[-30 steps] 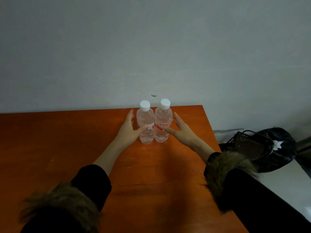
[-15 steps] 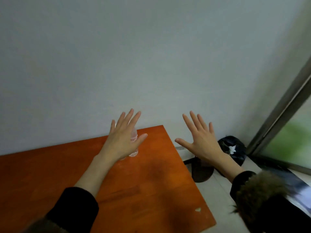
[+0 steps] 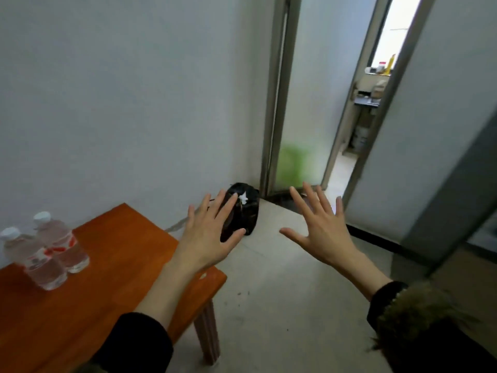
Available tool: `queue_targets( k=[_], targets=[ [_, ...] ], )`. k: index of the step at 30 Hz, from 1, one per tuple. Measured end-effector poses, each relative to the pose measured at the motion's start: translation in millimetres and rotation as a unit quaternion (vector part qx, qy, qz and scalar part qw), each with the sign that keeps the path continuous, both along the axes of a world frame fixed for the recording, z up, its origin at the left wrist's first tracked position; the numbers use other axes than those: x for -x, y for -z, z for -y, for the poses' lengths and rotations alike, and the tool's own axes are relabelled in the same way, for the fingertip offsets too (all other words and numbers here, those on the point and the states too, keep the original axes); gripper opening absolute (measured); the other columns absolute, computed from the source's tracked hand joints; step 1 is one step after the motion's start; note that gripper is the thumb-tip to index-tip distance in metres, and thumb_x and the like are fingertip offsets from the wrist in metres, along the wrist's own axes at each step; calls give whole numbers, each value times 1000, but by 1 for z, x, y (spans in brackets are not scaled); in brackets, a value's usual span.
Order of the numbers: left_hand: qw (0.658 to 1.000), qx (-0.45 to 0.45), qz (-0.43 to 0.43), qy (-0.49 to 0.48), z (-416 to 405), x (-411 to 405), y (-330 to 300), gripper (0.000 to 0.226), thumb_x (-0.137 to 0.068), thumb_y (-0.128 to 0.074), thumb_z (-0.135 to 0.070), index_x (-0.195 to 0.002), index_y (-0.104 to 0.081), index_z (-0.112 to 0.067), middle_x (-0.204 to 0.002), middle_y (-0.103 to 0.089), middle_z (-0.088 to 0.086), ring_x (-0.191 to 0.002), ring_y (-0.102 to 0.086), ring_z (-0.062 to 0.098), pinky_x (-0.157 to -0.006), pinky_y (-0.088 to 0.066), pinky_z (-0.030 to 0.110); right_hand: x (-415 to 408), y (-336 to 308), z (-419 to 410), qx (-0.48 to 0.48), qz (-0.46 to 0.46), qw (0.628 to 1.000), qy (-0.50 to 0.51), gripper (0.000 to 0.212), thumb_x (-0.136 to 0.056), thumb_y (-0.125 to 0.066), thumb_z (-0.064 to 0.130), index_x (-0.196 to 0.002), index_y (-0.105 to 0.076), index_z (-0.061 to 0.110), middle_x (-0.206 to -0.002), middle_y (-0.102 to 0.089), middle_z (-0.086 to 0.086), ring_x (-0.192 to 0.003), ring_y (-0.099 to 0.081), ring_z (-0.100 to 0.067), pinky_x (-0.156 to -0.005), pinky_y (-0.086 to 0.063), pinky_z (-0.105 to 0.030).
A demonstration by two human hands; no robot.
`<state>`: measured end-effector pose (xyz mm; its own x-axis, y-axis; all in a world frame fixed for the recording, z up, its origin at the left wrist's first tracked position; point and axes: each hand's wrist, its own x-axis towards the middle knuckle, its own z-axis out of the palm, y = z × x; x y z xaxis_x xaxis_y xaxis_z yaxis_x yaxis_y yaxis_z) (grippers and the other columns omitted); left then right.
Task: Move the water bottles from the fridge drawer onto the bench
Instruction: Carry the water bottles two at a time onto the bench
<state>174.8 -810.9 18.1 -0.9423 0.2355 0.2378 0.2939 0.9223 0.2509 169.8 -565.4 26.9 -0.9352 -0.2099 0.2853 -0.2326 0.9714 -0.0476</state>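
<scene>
Two clear water bottles with white caps and red labels stand upright, side by side, on the orange wooden bench (image 3: 113,265) at the far left: one nearer (image 3: 35,259), one behind it (image 3: 60,242). My left hand (image 3: 207,235) hovers past the bench's right end, fingers spread, holding nothing. My right hand (image 3: 322,230) is raised over the floor, also spread and empty. Both hands are well to the right of the bottles. No fridge drawer is in view.
A black bag (image 3: 243,208) lies on the pale floor in the corner by the wall. Beyond it stands a frosted glass door panel (image 3: 301,117) in a metal frame, with an open doorway (image 3: 368,109) to another room. A bench leg (image 3: 208,332) shows below.
My hands let go of the two bottles and lifted away spread. The view has swung right, so the bottles and bench now sit at the left and the doorway has come into sight.
</scene>
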Motion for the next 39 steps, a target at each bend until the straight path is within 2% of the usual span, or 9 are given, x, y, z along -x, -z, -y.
queue_targets(
  k=[3, 7, 11, 14, 18, 22, 27, 31, 39],
  targets=[
    [998, -2, -9, 64, -66, -6, 0, 83, -72, -10, -72, -146, 3, -38, -158, 4, -7, -145, 8, 20, -115, 2, 49, -36, 0, -66, -13, 5, 997, 71, 91, -68, -5, 82, -144, 12, 37, -156, 14, 4, -146, 8, -24, -112, 4, -56],
    [989, 1, -31, 146, -156, -15, -7, 84, -73, -11, -71, -147, -2, -34, -158, 0, -5, -145, 6, 21, -116, 1, 50, -82, -1, -152, -8, 15, 989, 145, 86, -78, -20, 80, -145, 11, 37, -157, 13, 3, -145, 11, -23, -113, 6, -55],
    [978, 14, -41, 205, -256, -26, -8, 87, -71, -8, -72, -148, -2, -31, -158, 2, -5, -145, 7, 21, -116, 2, 49, -122, 2, -238, -9, 15, 979, 204, 86, -77, -20, 81, -141, 18, 38, -157, 13, 2, -144, 14, -22, -112, 8, -54],
    [972, 6, -36, 234, -332, -33, 3, 84, -72, -10, -72, -146, 2, -34, -157, 4, -7, -145, 8, 20, -116, 2, 49, -148, 3, -305, -2, 15, 974, 227, 89, -70, -9, 81, -144, 11, 36, -158, 10, 1, -145, 10, -23, -113, 6, -54],
    [959, 14, -30, 280, -431, -45, 15, 81, -73, -9, -73, -144, 9, -38, -157, 7, -8, -145, 11, 19, -115, 5, 47, -178, 8, -391, -5, 19, 962, 273, 85, -67, -2, 80, -138, 21, 38, -149, 22, 7, -143, 16, -20, -115, 3, -56],
    [945, 23, -22, 326, -511, -56, 23, 82, -72, -6, -73, -144, 10, -38, -157, 9, -8, -142, 16, 17, -113, 9, 44, -202, 17, -461, -3, 48, 944, 326, 85, -78, -20, 77, -144, 16, 37, -157, 15, 2, -144, 14, -21, -116, 3, -55],
    [931, 32, -13, 363, -596, -41, 40, 80, -74, -8, -73, -144, 11, -38, -151, 19, -12, -137, 23, 13, -113, 10, 43, -211, 29, -533, 3, 57, 928, 369, 88, -71, -6, 78, -146, 11, 35, -159, 7, 0, -145, 10, -22, -115, 5, -54],
    [917, 33, -4, 398, -662, -21, 52, 80, -74, -7, -72, -144, 10, -38, -148, 21, -14, -137, 24, 14, -113, 11, 42, -203, 39, -589, 19, 71, 917, 393, 83, -81, -23, 74, -143, 16, 35, -158, 11, 0, -145, 12, -21, -115, 7, -52],
    [889, 10, 31, 457, -786, 49, 65, 90, -66, 8, -82, -145, 5, -39, -149, 18, -15, -137, 24, 12, -111, 12, 38, -145, 48, -703, 47, 95, 901, 420, 76, -88, -31, 64, -142, 17, 38, -158, 12, 4, -145, 14, -17, -114, 9, -48]
  ],
)
